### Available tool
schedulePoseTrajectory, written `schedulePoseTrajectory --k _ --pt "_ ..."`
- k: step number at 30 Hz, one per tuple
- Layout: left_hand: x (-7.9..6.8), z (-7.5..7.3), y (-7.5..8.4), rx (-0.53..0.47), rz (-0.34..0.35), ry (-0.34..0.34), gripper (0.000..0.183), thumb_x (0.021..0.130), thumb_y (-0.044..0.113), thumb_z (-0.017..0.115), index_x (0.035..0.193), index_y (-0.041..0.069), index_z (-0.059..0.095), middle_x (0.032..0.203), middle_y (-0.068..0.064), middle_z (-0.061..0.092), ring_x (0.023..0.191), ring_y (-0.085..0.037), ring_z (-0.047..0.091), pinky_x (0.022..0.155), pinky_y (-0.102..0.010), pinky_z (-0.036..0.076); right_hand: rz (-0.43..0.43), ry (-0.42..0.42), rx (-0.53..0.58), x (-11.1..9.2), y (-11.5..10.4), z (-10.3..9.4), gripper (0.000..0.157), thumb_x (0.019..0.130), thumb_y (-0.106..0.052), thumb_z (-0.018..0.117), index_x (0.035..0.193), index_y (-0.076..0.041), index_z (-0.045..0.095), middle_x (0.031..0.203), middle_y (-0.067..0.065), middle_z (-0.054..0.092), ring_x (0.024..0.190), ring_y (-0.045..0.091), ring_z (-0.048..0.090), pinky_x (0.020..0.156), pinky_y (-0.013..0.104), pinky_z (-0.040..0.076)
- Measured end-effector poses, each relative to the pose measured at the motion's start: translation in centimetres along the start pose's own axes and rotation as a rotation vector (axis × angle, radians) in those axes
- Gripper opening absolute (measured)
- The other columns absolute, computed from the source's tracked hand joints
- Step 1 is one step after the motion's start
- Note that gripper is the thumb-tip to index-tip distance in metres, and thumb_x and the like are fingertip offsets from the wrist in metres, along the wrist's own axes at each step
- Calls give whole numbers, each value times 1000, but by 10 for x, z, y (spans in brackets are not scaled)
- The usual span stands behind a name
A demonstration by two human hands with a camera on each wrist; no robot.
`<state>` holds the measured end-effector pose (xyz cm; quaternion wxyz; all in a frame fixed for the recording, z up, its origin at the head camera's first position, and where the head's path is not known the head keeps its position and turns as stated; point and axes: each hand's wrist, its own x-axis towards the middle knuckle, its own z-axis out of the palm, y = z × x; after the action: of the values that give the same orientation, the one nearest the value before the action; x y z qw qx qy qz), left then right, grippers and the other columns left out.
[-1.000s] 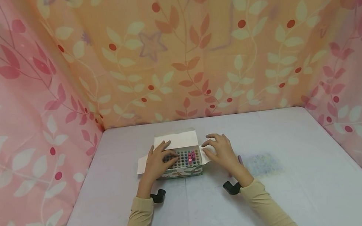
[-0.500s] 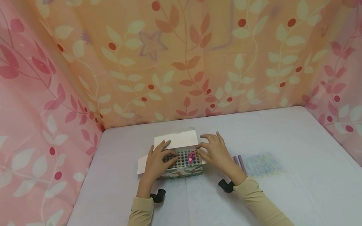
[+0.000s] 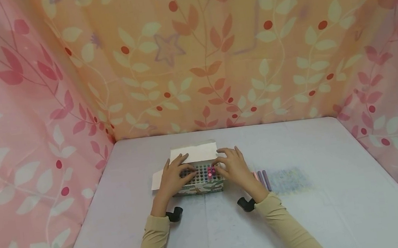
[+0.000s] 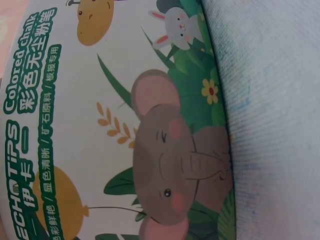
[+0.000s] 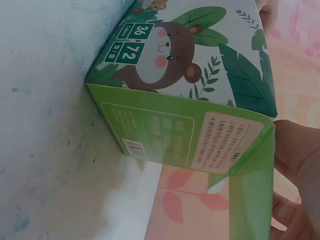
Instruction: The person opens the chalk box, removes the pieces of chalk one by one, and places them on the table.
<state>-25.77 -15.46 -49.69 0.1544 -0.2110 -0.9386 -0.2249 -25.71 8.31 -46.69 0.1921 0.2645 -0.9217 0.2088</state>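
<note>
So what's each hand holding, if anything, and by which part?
It cannot be told: the left hand and right hand are at the open chalk box, any pinch unclear.

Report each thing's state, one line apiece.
Chalk box: open, upright
Lid: folded back
Left flap: folded outward
Pink chalk: standing in the box
Purple chalks: lying flat
Tabletop: smudged bluish
Left hand: spread over the box
Right hand: at the box's right end, grip unclear

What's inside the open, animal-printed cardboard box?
Rows of small round spots and several bright pink cylindrical sticks. The left hand and right hand partly hide both ends.
</note>
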Motion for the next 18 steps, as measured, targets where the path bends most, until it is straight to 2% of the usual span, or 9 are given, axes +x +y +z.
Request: schedulePoseTrajectory --k 8,18 --pt "0 0 0 -3 24 10 15 75 45 63 85 34 65 134 0 41 128 -23 29 108 -53 10 -53 33 67 3 0 6 9 78 -26 65 85 -21 68 114 11 54 109 30 46 100 62 20" --pt "0 -1 0 -6 11 1 15 75 45 63 85 34 65 134 1 41 129 -20 28 108 -51 9 -21 -36 135 5 0 14 12 81 -30 62 87 -22 68 116 11 53 110 30 45 99 62 21"
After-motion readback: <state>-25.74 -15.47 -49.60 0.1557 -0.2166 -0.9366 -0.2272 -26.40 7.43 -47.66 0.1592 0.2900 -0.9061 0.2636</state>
